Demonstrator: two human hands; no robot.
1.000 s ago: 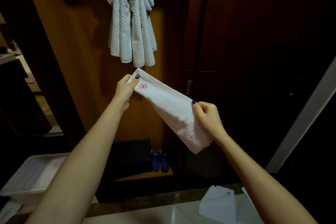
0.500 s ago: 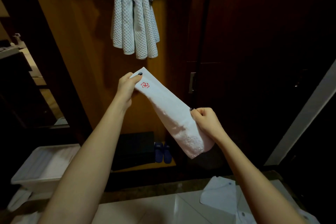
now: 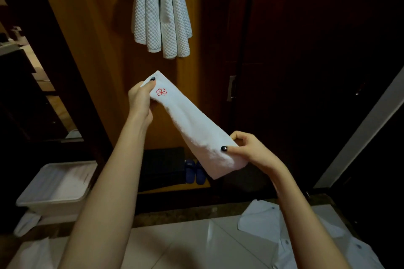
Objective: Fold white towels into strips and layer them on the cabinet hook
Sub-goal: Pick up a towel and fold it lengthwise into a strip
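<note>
Folded towel (image 3: 196,129), slanting below the hung towels (image 3: 161,17), stays pinched at both ends: left hand (image 3: 140,100) keeps its grip on top, right hand (image 3: 251,150) has shifted its grip lower, strip seemingly ready to hang.

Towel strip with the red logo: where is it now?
The towel strip slants across mid-frame in the head view, left hand pinching its upper logo end, right hand gripping its lower part, below the hanging towels.

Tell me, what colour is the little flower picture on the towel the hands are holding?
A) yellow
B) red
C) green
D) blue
B: the small emblem stitched near the upper end of the folded towel, right beside the left hand, is red.
</note>
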